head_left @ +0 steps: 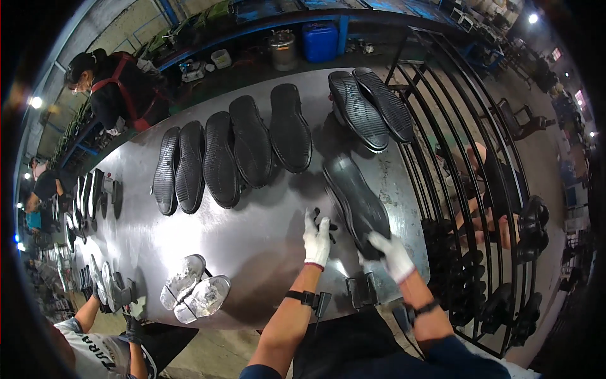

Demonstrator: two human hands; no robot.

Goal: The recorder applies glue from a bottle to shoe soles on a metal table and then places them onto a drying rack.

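In my white-gloved right hand [392, 254] is one end of a black shoe [358, 202], turned with its sole up and slanting over the metal table [265, 252]. My left hand [317, 239], also gloved, hovers beside that shoe with fingers apart and nothing in them. Farther off, several black shoes lie soles up in a row, the closest of them a wide sole [291, 129]. Two more ribbed soles [357, 112] rest side by side at the far right. A small dark block [361, 290] sits by the near edge, between my wrists.
Two whitish shoe-shaped pieces [202, 292] lie on the near left. A black barred rack [442, 151] with shoes on its lower levels borders the table's right side. People work at left and beyond the rack. Behind stand a blue jug [320, 43] and a metal canister [282, 50].
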